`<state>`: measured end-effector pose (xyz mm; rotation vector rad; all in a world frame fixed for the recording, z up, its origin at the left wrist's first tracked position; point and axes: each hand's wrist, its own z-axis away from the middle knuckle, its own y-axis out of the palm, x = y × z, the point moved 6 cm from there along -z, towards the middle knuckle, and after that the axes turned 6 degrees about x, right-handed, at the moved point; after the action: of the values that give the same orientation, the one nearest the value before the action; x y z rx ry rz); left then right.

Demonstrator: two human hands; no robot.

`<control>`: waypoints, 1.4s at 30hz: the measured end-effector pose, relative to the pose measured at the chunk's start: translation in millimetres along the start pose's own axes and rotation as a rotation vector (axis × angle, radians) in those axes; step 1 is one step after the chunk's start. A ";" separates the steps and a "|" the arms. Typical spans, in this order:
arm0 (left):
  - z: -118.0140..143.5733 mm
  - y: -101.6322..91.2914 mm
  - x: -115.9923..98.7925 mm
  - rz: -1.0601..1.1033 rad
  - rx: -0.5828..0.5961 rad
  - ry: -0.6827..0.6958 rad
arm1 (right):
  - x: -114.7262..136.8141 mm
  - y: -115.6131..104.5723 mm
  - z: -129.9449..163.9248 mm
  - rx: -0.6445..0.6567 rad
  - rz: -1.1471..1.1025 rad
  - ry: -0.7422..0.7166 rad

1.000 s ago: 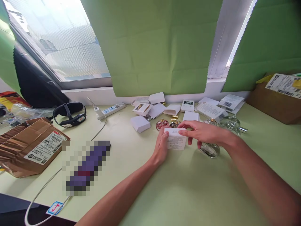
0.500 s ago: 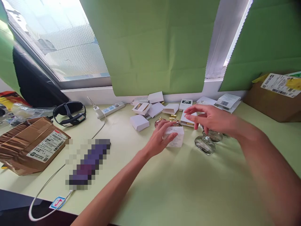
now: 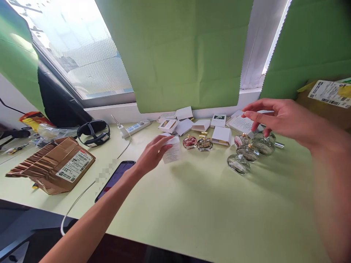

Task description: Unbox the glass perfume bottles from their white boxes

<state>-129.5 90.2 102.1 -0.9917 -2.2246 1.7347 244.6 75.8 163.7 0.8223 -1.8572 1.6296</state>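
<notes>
Box (image 3: 172, 152), white, is being gripped at centre frame by the left hand (image 3: 150, 157); right hand (image 3: 279, 118), fingers spread and empty, is hovering over the glass bottles (image 3: 248, 151) at right, where a steady, level grip is advisable.

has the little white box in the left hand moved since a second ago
Yes. The left hand has carried the white box leftward, from in front of the pink bottle to its left side.

My green desk (image 3: 208, 204) carries glass bottles (image 3: 238, 163), white boxes (image 3: 221, 135), a phone (image 3: 115, 179), a parcel (image 3: 55, 164), a power strip (image 3: 135, 127).
</notes>
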 end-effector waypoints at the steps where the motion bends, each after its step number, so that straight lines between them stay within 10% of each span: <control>1: -1.3 -4.1 9.7 -0.034 -0.011 -0.036 | -1.1 -0.7 -0.6 0.003 -0.001 0.000; 12: -15.5 8.6 64.0 -0.093 0.009 -0.256 | -4.2 -4.5 -1.3 -0.018 -0.032 0.004; 16: -18.9 -4.8 49.6 -0.138 -0.001 -0.217 | -8.3 -7.4 -2.6 -0.031 -0.031 0.011; 20: -12.3 -12.9 2.8 -0.114 -0.288 -0.112 | -10.2 -10.0 -3.3 -0.054 -0.036 -0.022; 22: -6.9 5.7 -22.9 0.014 -0.375 -0.034 | -11.3 -9.6 -3.9 -0.062 -0.043 -0.022; 29: -27.8 132.9 -53.9 0.425 -0.023 -0.064 | -14.2 1.1 -8.9 -0.019 0.005 0.026; 42: -56.5 136.1 -53.7 0.351 -0.064 -0.167 | -20.3 2.4 -14.7 -0.027 0.037 0.059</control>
<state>-5.4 120.1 11.1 -1.3698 -2.3303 1.9605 256.5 92.6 149.2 0.7255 -1.8596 1.6300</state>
